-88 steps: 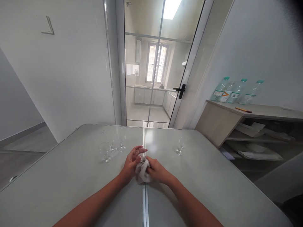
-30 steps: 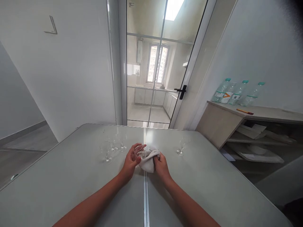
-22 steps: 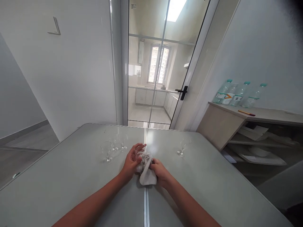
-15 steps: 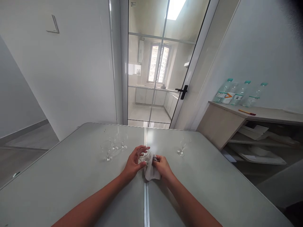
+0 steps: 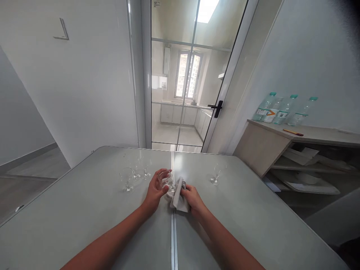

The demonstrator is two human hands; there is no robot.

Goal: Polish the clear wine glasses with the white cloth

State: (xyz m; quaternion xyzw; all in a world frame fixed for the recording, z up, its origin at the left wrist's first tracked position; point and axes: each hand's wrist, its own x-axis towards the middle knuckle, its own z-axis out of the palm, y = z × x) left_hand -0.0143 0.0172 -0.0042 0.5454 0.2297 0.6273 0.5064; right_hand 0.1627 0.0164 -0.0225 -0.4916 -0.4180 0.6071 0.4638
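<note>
My left hand is closed round the bowl of a clear stemmed glass, which tilts with its foot toward the right. A whitish cloth hangs from my right hand, whose fingers are pinched on it. The cloth lies against the foot end of the glass and partly hides it. To the left of my hands, three more stemmed glasses stand together: one in front, one behind it and one nearest my left hand. Another stemmed glass stands alone on the right.
The pale table has a metal seam down its middle. Beyond its far edge is a glazed door. At the right, a shelf unit carries several plastic bottles and a red-and-yellow stick-like item.
My left hand has moved slightly left and up with the glass. The cloth has shifted in my right hand, and more of the glass's foot end shows. The standing glasses have stayed put.
</note>
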